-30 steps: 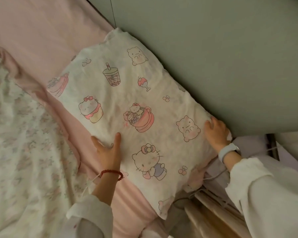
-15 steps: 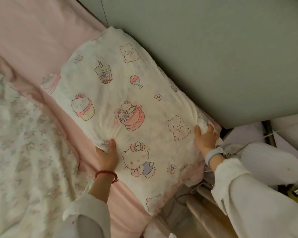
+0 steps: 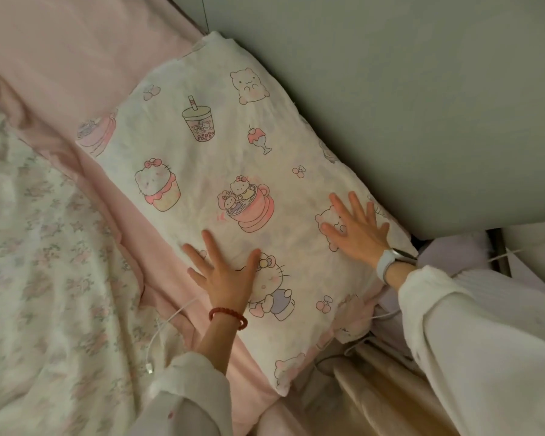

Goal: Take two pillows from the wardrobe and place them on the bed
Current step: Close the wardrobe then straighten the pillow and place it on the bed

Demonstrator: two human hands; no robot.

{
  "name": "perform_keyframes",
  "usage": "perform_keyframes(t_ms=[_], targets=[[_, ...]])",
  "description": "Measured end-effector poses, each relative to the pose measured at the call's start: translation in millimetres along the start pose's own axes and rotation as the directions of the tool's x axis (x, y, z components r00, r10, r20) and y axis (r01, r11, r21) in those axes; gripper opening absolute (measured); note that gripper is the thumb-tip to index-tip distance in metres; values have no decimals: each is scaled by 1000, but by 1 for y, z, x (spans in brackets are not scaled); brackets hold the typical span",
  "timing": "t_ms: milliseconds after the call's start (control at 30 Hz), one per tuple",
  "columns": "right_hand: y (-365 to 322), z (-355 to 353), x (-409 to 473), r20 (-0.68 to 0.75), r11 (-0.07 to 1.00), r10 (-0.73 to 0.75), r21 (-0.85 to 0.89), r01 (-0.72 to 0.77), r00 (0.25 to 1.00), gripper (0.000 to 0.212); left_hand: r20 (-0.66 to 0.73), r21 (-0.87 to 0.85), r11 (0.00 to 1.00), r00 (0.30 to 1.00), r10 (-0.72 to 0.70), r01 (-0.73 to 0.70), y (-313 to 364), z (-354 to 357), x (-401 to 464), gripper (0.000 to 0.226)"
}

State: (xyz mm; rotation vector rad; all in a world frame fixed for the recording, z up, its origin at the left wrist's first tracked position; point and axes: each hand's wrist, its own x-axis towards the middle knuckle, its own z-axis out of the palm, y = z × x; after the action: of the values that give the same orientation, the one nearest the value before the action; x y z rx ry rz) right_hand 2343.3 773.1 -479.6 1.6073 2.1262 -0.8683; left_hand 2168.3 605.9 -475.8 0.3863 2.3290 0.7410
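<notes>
A white pillow (image 3: 227, 158) printed with cartoon cats, cups and bears lies flat at the head of the bed (image 3: 60, 58), its long edge against the grey-green headboard (image 3: 422, 89). My left hand (image 3: 224, 272), with a red bead bracelet on the wrist, presses flat on the pillow's near left part, fingers spread. My right hand (image 3: 356, 231), with a white wristband, presses flat on the pillow's right end beside the headboard. Only one pillow is in view.
A floral quilt (image 3: 38, 278) is bunched on the left over the pink sheet. A white charging cable (image 3: 167, 322) lies on the sheet beside my left arm. Beyond the bed's right edge are a cable, a curtain-like fabric (image 3: 375, 398) and a pale object (image 3: 501, 294).
Both hands let go of the pillow's edges and moved onto its top, fingers now spread flat. The pillow has settled against the headboard.
</notes>
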Motion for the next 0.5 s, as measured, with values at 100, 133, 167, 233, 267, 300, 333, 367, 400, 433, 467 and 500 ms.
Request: perform_keyframes(t_ms=[100, 133, 167, 233, 267, 300, 333, 367, 400, 433, 467, 500], targets=[[0, -18, 20, 58, 995, 54, 75, -58, 997, 53, 2, -15, 1000, 1000, -5, 5, -3, 1, -2, 102], [-2, -23, 24, 65, 996, 68, 51, -71, 996, 52, -5, -1, 1000, 1000, -14, 14, -2, -1, -2, 103], [-4, -27, 26, 44, 995, 96, 9, -97, 994, 53, -21, 37, 999, 1000, -15, 16, -1, -3, 0, 103], [-12, -32, 24, -106, 990, 113, -69, -120, 988, 56, -54, 174, 985, 998, 33, -23, 2, -7, 2, 100], [-19, -31, 21, -189, 993, 56, -88, -74, 980, 57, -56, 225, 973, 996, 67, -53, 1, -9, 3, 99], [-27, -27, 18, -228, 994, -29, -108, 4, 973, 57, -44, 249, 966, 995, 88, -74, 1, -11, 4, 98], [-35, -20, 14, -207, 987, -111, -137, 84, 972, 57, -20, 253, 964, 996, 91, -83, 1, -13, 5, 97], [-40, -14, 10, -147, 975, -163, -173, 137, 976, 59, 15, 252, 964, 996, 84, -85, 0, -15, 6, 98], [-44, -9, 9, -79, 967, -171, -207, 152, 982, 61, 61, 258, 962, 995, 76, -89, -1, -17, 8, 99], [-47, -6, 8, -31, 962, -150, -234, 138, 988, 62, 112, 269, 958, 991, 71, -100, -2, -21, 11, 101], [-50, -7, 8, -10, 961, -116, -256, 110, 993, 63, 167, 280, 953, 983, 70, -116, -1, -27, 14, 102], [-54, -9, 7, -7, 958, -83, -278, 78, 997, 63, 219, 288, 948, 973, 74, -137, 0, -34, 18, 102]])
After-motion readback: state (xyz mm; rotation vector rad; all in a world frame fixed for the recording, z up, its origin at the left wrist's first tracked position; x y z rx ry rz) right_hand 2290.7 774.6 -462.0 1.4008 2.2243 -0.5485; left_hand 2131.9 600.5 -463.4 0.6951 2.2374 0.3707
